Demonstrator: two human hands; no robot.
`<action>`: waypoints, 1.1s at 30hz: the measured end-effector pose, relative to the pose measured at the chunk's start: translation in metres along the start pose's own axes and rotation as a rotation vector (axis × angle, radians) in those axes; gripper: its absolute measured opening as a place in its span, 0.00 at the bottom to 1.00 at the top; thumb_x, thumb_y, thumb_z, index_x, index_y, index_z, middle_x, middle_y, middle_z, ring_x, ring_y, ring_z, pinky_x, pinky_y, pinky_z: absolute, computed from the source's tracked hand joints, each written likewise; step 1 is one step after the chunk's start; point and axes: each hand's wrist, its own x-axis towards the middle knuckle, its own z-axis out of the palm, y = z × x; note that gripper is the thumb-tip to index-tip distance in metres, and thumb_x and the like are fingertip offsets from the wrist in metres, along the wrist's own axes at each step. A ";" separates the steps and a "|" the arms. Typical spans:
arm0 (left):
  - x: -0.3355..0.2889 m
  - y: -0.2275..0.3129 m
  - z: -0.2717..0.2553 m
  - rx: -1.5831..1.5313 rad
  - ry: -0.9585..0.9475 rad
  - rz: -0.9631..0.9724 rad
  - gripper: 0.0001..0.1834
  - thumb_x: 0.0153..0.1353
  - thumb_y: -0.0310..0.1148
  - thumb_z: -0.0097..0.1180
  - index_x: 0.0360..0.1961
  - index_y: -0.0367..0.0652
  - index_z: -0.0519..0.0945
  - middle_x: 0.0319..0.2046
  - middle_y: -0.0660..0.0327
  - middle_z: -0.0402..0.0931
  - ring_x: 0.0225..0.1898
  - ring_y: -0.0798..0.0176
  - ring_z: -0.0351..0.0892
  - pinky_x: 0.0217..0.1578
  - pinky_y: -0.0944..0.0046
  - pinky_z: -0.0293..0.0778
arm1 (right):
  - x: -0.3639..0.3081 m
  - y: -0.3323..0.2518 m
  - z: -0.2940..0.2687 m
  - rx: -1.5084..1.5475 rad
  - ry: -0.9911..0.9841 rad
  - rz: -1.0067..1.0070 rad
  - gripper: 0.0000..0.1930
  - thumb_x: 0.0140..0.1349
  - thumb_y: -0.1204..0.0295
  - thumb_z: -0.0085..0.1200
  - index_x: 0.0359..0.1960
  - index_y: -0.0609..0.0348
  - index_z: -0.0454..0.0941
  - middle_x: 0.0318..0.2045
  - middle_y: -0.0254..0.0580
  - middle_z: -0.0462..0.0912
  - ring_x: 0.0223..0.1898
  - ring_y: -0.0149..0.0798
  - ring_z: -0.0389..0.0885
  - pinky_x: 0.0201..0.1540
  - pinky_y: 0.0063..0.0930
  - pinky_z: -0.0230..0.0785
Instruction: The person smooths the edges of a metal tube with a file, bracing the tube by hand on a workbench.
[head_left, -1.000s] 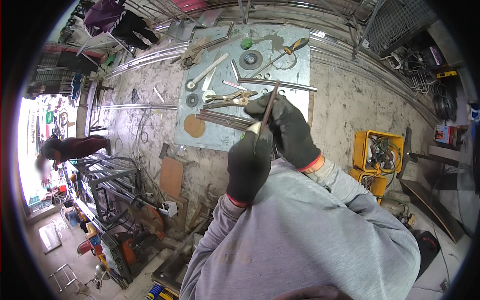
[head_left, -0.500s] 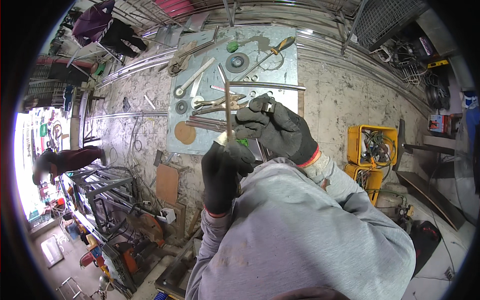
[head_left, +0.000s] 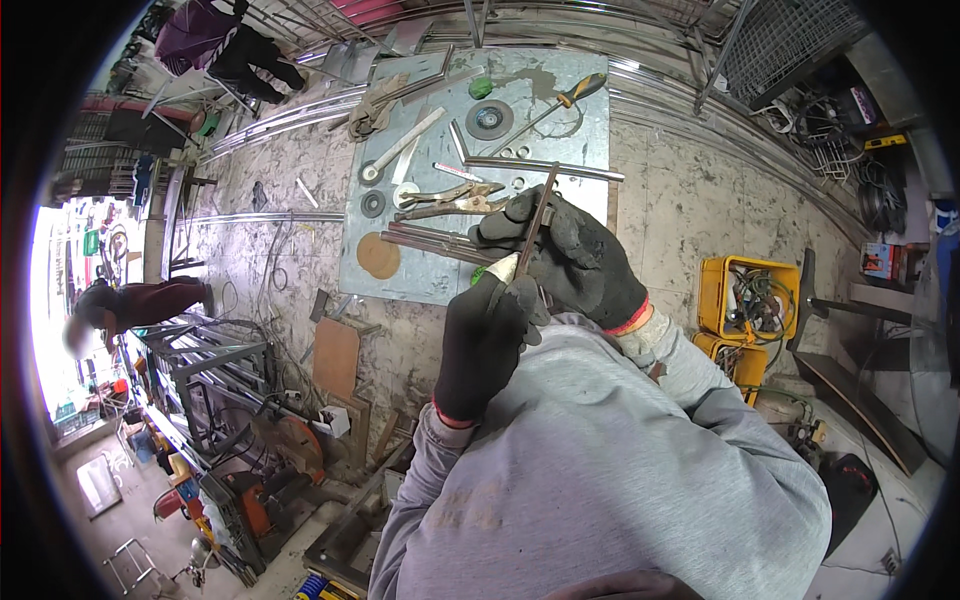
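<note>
My gloved left hand point(head_left: 480, 345) is closed round the pale, wrapped-looking end of a thin, brownish rod-like file point(head_left: 540, 220). The file slants up and right across the front of my gloved right hand point(head_left: 592, 262). My right fingers are curled round a small shiny metal piece, now mostly hidden behind the file. Beyond my hands on the metal-topped table point(head_left: 400, 285) lie locking pliers point(head_left: 450, 196), several dark metal strips point(head_left: 430, 240), small metal rings point(head_left: 518, 184) and a square tube point(head_left: 590, 172).
A long screwdriver point(head_left: 580, 90), an abrasive disc point(head_left: 488, 120), a brown round disc point(head_left: 378, 256) and a grey glove point(head_left: 370, 118) lie farther over the table. Yellow crates point(head_left: 708, 300) with cables stand at right. Two people point(head_left: 150, 305) are at left, amid metal pipes and frames.
My left hand has moved right with the file, which has gone from near upright to slanting across my right hand. My right hand stays closed and has shifted slightly.
</note>
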 end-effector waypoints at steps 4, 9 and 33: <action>0.003 0.004 0.000 -0.043 0.001 -0.029 0.18 0.82 0.36 0.49 0.47 0.30 0.81 0.24 0.59 0.80 0.23 0.69 0.81 0.24 0.65 0.75 | 0.002 0.006 -0.006 -0.330 -0.027 -0.189 0.23 0.85 0.60 0.47 0.69 0.66 0.71 0.63 0.52 0.83 0.64 0.45 0.83 0.70 0.39 0.71; 0.002 -0.005 -0.004 0.070 0.021 -0.007 0.14 0.79 0.33 0.50 0.39 0.32 0.79 0.23 0.59 0.79 0.22 0.66 0.81 0.23 0.63 0.74 | 0.003 0.007 -0.005 -0.003 -0.002 0.046 0.24 0.84 0.58 0.50 0.67 0.67 0.74 0.60 0.50 0.84 0.61 0.44 0.84 0.67 0.37 0.74; -0.009 0.025 -0.014 -0.313 0.069 -0.442 0.18 0.64 0.22 0.59 0.55 0.34 0.82 0.28 0.56 0.78 0.23 0.61 0.85 0.25 0.64 0.78 | -0.004 0.033 -0.008 -0.032 0.038 0.043 0.26 0.82 0.51 0.50 0.64 0.62 0.79 0.54 0.45 0.86 0.60 0.41 0.82 0.65 0.33 0.73</action>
